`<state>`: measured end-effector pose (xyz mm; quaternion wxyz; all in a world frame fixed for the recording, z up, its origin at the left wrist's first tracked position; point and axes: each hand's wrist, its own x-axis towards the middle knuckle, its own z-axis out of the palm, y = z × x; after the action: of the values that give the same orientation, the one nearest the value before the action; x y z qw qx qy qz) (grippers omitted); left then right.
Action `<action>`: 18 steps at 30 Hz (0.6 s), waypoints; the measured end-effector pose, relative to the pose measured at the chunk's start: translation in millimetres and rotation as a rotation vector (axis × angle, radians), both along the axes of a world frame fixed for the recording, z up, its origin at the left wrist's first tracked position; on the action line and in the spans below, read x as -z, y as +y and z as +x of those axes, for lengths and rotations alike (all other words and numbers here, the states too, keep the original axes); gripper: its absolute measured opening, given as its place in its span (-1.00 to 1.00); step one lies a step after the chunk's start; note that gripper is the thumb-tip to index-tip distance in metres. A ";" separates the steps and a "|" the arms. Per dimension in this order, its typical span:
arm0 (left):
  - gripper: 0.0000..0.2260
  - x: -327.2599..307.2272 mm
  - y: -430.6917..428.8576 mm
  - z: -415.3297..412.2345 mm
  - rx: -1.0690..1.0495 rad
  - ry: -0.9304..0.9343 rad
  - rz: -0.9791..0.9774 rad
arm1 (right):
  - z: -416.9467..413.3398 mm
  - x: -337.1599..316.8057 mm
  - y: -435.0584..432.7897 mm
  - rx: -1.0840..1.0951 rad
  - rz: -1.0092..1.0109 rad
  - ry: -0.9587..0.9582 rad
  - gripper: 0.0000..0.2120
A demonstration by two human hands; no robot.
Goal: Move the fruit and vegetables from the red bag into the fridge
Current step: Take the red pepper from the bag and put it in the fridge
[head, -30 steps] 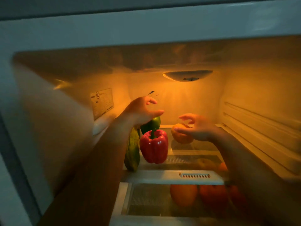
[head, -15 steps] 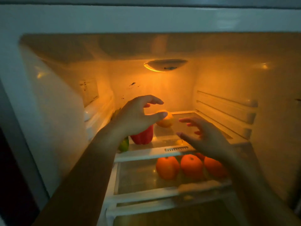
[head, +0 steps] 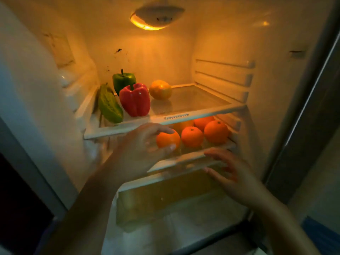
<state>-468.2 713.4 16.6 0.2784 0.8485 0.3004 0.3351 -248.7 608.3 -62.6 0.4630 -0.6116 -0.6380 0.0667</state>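
Inside the lit fridge [head: 211, 43] the upper shelf [head: 202, 112] carries a bumpy green gourd [head: 109, 105] at the left wall, a green pepper [head: 124, 80] behind a red pepper [head: 135, 100], and a yellow-orange fruit [head: 160, 89] just to their right. Oranges sit in a row on the lower shelf [head: 184, 159]. The left hand [head: 143, 150] hovers at that shelf's front, fingers loosely curved and gripping nothing, the leftmost orange [head: 168, 139] showing between forefinger and thumb. The right hand [head: 233, 173] is spread wide and empty before the shelf's edge
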 end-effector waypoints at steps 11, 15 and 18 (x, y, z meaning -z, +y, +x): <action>-0.75 69.0 -83.5 -1.2 -0.103 0.118 -0.116 | 0.3 42.5 -89.1 -0.013 -0.214 -0.055 -0.62; -0.73 74.5 -135.1 20.1 -0.108 0.169 -0.097 | 4.7 49.0 -145.3 -0.031 -0.256 -0.085 -0.56; -0.74 89.9 -184.8 41.5 -0.085 0.220 -0.120 | 15.8 57.2 -197.7 -0.074 -0.272 -0.091 -0.58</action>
<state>-426.7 528.6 -73.4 0.2796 0.8484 0.3844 0.2329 -232.9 410.6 -119.8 0.3437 -0.6470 -0.6656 0.1420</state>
